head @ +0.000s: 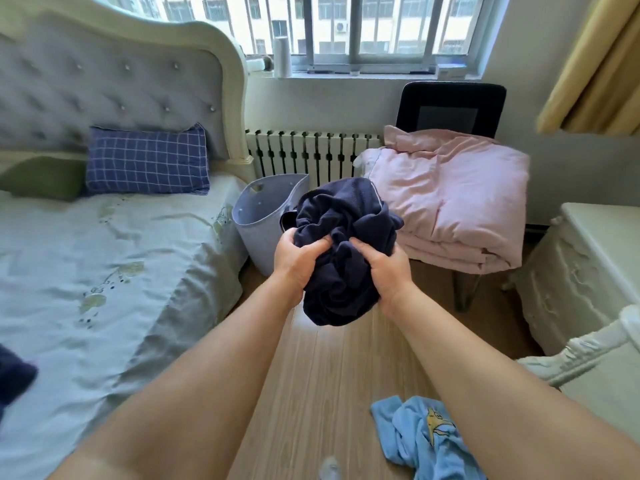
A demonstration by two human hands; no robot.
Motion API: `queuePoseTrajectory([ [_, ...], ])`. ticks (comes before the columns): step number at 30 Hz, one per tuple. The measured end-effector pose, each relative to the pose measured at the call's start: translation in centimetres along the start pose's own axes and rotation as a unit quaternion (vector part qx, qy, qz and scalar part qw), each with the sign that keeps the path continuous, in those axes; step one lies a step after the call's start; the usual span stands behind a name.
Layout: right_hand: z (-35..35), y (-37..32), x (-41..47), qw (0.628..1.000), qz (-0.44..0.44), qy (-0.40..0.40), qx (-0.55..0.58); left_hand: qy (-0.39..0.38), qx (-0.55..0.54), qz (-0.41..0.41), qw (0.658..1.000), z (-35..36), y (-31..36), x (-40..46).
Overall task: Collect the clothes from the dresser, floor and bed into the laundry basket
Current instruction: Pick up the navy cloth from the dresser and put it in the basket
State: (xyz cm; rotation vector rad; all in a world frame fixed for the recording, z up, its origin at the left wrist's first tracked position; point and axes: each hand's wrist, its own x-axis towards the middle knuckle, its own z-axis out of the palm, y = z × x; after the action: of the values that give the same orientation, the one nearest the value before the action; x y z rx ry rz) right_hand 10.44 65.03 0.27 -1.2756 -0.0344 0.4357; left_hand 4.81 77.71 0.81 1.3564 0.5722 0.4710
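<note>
A bunched dark navy garment (346,220) hangs in the air in front of me. My left hand (298,259) grips its left side and my right hand (386,268) grips its right side. Just behind it stands the grey laundry basket (258,216) on the floor, between the bed and the chair; the garment hides part of its rim. A light blue garment (420,436) with a yellow print lies on the wooden floor at the lower right. Another dark navy cloth (14,374) lies on the bed at the far left edge.
The bed (104,271) with a blue checked pillow (147,161) fills the left. A folded pink quilt (460,202) rests on a black chair (450,109) at the right. A white dresser (588,265) stands at the far right, a radiator (311,150) under the window.
</note>
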Motion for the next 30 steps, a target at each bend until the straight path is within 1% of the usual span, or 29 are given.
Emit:
queuePoseTrajectory([
  [3,3.6,0.4,5.8,1.000,0.003,-0.012,0.000,0.020,-0.002,0.010,1.000,-1.4,0.7,6.1],
  [9,11.4,0.0,17.1,0.999,0.009,-0.032,-0.016,0.046,-0.020,0.004,0.999,-4.4,3.0,18.6],
  [18,22.0,1.4,31.2,0.998,0.016,-0.045,-0.035,0.082,0.003,0.014,0.997,-10.0,3.9,35.6],
  [24,29.5,2.7,41.6,0.999,0.025,-0.026,-0.027,0.063,-0.001,-0.001,0.998,-13.6,4.4,48.7],
  [27,32.1,3.6,46.6,0.999,0.043,-0.016,-0.012,0.057,0.007,-0.014,0.998,-14.5,4.4,54.6],
  [30,34.2,4.7,51.7,0.998,0.053,-0.003,-0.024,0.050,0.019,-0.026,0.998,-15.1,3.7,60.2],
])
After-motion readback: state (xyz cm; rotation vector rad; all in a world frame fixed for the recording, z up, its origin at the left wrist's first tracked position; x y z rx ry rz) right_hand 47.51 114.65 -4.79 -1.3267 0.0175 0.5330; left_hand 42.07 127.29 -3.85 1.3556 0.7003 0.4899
